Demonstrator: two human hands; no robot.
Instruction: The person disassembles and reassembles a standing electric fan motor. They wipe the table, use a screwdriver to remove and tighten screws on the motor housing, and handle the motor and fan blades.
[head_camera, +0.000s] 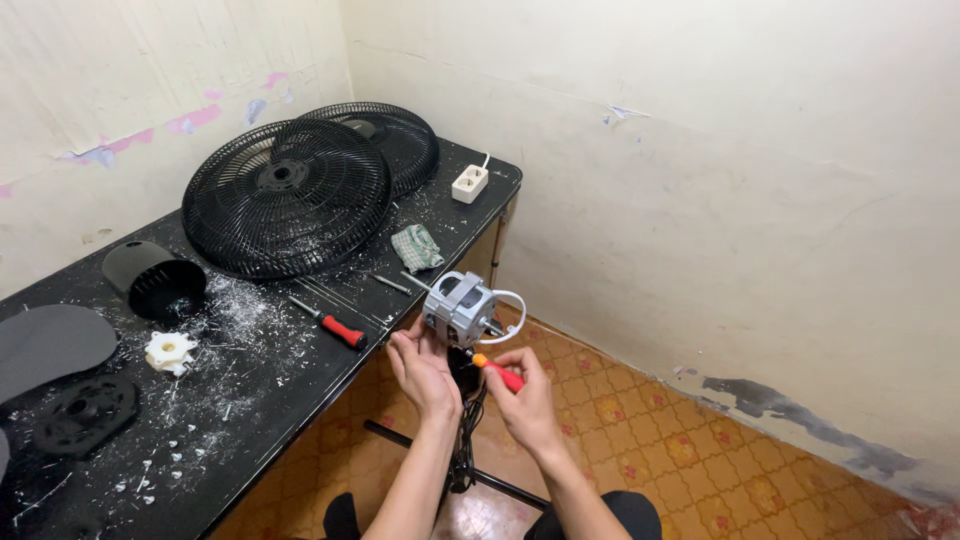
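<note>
- While I watch from the head camera, my right hand (528, 403) sits nearest to me, fingers curled tight around the orange-red handle of a small screwdriver (497, 372), whose tip points up and left at the fan motor (458, 308).
- My left hand (422, 368) is just beside it, fingers partly closed and pressed up against the underside of the motor, steadying it; I cannot tell how far the thumb wraps round.
- I see the silver-grey motor held off the table, just past its front edge, above the tiled floor (640, 440), with a white wire looping from its right side.
- On the black table (270, 400), close to the front edge, a second red-handled screwdriver (330, 324) lies flat among white shavings.
- Towards the left end lie a white plastic part (170, 352), a black cup-shaped housing (155, 280) and a flat black disc (82, 410).
- Farther back a checked cloth (416, 247) lies crumpled beside two black fan grilles (288, 196), one overlapping the other.
- At the far corner rests a white socket block (469, 182).
</note>
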